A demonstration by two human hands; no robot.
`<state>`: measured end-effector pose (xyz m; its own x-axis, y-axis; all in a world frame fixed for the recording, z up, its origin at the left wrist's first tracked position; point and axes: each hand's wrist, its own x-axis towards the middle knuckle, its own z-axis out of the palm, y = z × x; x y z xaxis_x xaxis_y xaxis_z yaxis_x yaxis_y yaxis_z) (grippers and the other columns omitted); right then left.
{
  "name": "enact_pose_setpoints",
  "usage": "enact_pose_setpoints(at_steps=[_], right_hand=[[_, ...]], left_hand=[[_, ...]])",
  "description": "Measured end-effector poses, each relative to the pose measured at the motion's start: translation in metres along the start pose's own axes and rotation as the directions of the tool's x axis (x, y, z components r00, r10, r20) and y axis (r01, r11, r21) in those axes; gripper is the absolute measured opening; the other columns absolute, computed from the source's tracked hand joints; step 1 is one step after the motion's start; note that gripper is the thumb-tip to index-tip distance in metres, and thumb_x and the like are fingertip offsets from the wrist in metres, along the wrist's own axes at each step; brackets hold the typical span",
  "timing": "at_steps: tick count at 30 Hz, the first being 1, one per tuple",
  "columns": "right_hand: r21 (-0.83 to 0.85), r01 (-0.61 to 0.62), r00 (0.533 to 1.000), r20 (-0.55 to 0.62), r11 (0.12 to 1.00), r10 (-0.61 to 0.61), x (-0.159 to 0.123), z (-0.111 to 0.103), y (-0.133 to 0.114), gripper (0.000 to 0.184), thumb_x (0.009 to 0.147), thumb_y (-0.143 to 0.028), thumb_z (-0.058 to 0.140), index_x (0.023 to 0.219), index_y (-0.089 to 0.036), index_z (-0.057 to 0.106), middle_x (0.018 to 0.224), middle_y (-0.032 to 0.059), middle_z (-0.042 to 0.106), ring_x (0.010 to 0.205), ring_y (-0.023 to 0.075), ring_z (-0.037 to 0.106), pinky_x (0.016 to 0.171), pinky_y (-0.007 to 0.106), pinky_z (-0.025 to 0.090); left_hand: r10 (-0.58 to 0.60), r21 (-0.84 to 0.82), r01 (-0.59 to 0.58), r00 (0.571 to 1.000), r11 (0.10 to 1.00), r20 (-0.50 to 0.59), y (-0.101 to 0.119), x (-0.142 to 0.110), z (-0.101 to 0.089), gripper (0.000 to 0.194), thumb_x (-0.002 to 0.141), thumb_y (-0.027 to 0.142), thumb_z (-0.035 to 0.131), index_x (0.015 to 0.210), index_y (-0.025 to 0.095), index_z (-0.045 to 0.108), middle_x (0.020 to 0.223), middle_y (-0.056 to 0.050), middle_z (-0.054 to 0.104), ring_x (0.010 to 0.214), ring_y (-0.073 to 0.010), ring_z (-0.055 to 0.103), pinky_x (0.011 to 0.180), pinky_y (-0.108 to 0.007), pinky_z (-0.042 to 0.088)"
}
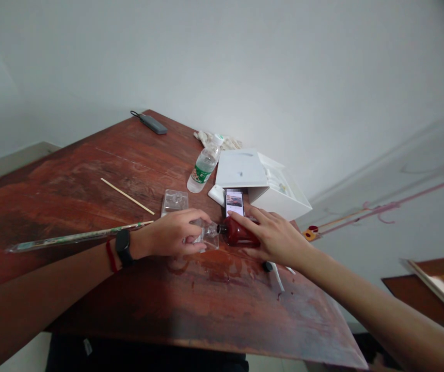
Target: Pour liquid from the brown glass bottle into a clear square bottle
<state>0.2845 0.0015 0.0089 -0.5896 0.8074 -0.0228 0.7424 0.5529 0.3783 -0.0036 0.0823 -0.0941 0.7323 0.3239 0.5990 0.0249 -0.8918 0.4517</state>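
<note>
My left hand [183, 232] is closed round a small clear bottle [208, 231] whose neck points right. My right hand [270, 232] grips a bottle of dark red liquid [238, 232], tilted onto its side with its neck to the left. The two bottle mouths meet or nearly meet; I cannot tell whether they touch. Under the clear bottle part of a clear plastic tray shows. Another clear plastic tray [174, 200] lies just beyond my left hand. A lit phone [234, 200] leans behind the red bottle. Near my right wrist lies a black cap with a white tube [277, 276].
A water bottle [204, 168] with a green label stands near an open white box [241, 168]. A wooden stick [127, 196] and wrapped chopsticks [78, 237] lie left. A grey hub [152, 124] sits at the far corner. Red wet spots mark the wooden table [214, 310].
</note>
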Motion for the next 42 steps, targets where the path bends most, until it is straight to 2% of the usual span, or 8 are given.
enact_pose_setpoints(at_steps=[7,28,42], right_hand=[[-0.026,0.015,1.000,-0.009,1.000,-0.015,0.0009,0.0004,0.0013,0.088,0.086,-0.045,0.085,0.161,-0.025,0.044,0.130,0.0165,0.068,0.107,0.0336,0.070,0.088,0.045,0.059],[-0.010,-0.003,1.000,-0.010,1.000,0.002,0.0012,0.0001,-0.0008,0.080,0.091,-0.045,0.079,0.160,-0.026,0.045,0.126,0.0150,0.069,0.107,0.0325,0.069,0.088,0.042,0.055],[-0.031,0.014,1.000,0.009,0.999,-0.014,0.0039,-0.0030,0.0002,0.086,0.086,-0.042,0.083,0.161,-0.024,0.044,0.126,0.0158,0.069,0.104,0.0326,0.069,0.085,0.041,0.054]], left_hand=[[-0.009,-0.008,0.009,1.000,1.000,0.001,-0.0014,-0.0012,0.0002,0.036,0.090,0.021,0.080,0.064,0.017,0.056,0.131,-0.013,0.071,0.108,-0.0242,0.071,0.092,-0.033,0.056],[-0.015,-0.011,0.015,1.000,1.000,0.002,-0.0035,-0.0025,0.0015,0.037,0.091,0.022,0.080,0.064,0.017,0.056,0.134,-0.014,0.070,0.112,-0.0257,0.071,0.095,-0.034,0.056],[-0.030,-0.021,0.030,0.999,0.999,0.014,0.0001,-0.0011,-0.0013,0.036,0.092,0.021,0.080,0.064,0.017,0.057,0.134,-0.013,0.070,0.109,-0.0229,0.071,0.095,-0.033,0.056]])
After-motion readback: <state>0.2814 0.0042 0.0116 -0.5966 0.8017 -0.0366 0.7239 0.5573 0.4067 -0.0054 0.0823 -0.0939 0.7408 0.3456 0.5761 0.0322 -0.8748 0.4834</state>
